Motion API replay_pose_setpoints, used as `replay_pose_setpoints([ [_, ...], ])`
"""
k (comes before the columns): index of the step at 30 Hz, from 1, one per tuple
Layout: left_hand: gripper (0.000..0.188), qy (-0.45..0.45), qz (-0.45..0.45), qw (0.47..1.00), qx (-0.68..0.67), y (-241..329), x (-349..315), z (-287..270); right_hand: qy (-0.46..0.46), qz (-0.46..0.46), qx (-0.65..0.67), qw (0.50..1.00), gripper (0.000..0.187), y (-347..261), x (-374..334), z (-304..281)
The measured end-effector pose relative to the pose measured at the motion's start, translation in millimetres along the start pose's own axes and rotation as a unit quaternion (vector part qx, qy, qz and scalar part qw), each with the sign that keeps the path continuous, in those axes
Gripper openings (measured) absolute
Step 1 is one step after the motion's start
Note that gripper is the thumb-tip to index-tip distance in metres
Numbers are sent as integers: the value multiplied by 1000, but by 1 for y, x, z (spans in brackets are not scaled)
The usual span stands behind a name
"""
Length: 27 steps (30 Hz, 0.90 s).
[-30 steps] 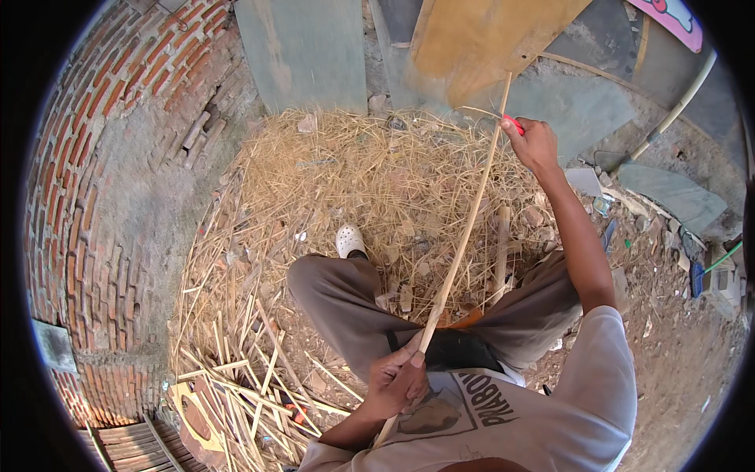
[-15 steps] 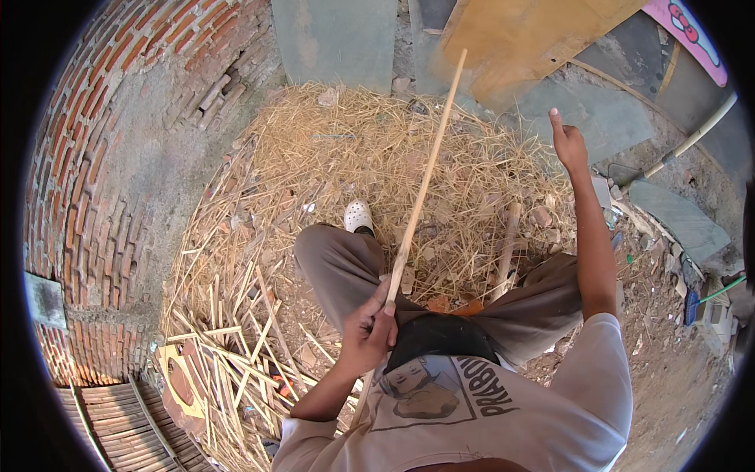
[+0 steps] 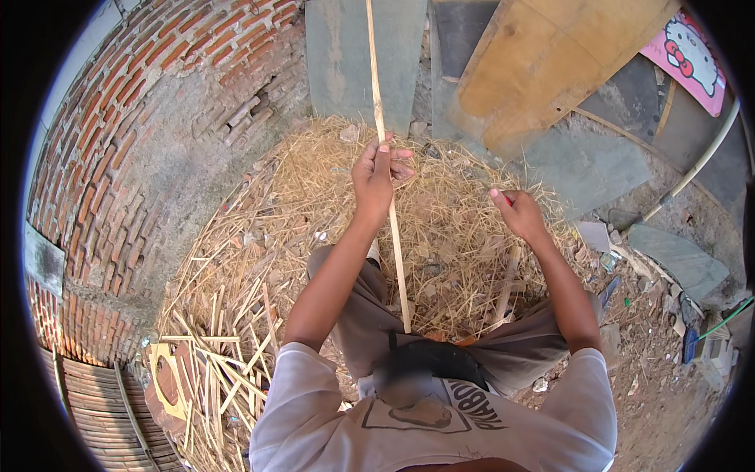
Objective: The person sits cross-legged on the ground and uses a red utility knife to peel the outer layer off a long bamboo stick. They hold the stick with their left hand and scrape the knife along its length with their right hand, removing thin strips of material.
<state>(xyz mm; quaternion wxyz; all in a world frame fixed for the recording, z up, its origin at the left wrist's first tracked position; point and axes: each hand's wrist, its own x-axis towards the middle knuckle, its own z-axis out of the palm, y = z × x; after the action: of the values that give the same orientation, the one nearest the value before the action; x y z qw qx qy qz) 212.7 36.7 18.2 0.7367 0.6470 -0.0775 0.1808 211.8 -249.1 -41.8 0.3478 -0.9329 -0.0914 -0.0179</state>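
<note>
Near stick (image 3: 399, 261), seemingly black shirt lettering (image 3: 477, 406).

Brick wall (image 3: 102, 197) stood left. Straw (image 3: 456, 228) lay on ground (image 3: 661, 377) before the person's legs (image 3: 519, 342), boards (image 3: 550, 63) beyond it. Stick pile (image 3: 224, 377) lay left of legs. 1 long stick (image 3: 399, 263) ran through left hand (image 3: 379, 173), above straw; right hand (image 3: 521, 215) was apart, to its right. Pipe (image 3: 708, 153) far right.

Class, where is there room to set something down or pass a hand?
Mostly bare dirt borders the right sleeve. A hand could probably pass between the left hand, holding a long stick, and the right hand. Loose sticks crowd the lower left, straw the middle.
</note>
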Motion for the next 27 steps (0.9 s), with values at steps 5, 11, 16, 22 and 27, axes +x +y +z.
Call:
replay_pose_setpoints([
  [5, 37, 36, 44, 998, -40, -3, 4, 27, -83, -116, 163, 976, 54, -25, -33, 25],
  [11, 36, 76, 78, 987, -118, 0, 14, 45, -222, -55, 272, 935, 36, -55, -55, 43],
  [16, 35, 76, 56, 983, -155, 1, 5, 47, -138, -7, 291, 947, 41, -47, -53, 53],
  [22, 23, 115, 29, 966, -230, 17, -18, 44, -24, -26, 205, 978, 34, -46, -35, 35],
  [27, 27, 118, 1, 971, -208, 29, -42, 19, -170, -40, 161, 971, 36, -26, -21, 18],
])
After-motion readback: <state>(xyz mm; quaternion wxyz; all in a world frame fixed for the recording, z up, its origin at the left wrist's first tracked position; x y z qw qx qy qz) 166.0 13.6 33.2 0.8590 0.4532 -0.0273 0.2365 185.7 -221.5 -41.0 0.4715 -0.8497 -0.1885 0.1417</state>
